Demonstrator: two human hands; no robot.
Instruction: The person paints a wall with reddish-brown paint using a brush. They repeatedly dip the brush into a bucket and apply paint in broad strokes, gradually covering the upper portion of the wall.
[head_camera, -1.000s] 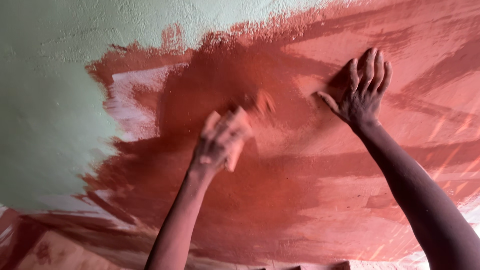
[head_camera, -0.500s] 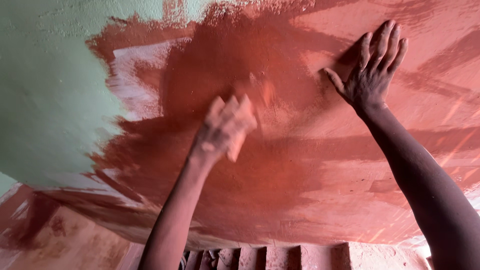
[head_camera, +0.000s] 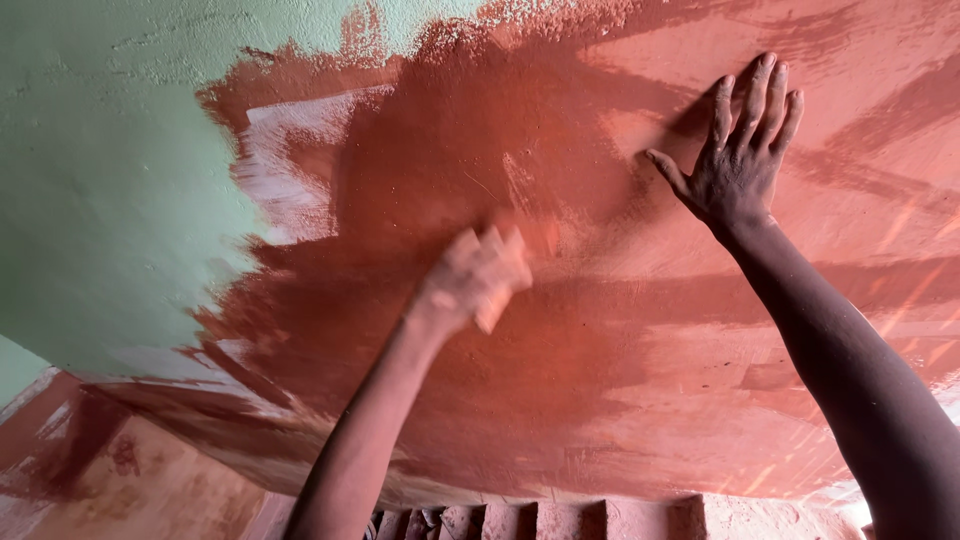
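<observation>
Overhead, my right hand (head_camera: 740, 165) lies flat, fingers spread, on the red-coated ceiling (head_camera: 600, 380). My blurred left hand (head_camera: 478, 275), nearer the bare green patch (head_camera: 110, 180) leftward, seems curled, perhaps gripping something pale.

Left hand (head_camera: 473, 277): raised overhead on an extended forearm, fingers curled, motion-blurred; grip state indeterminate. Right hand (head_camera: 738, 160): raised, arm extended, palm pressed flat, fingers spread, thumb out to the left.
</observation>
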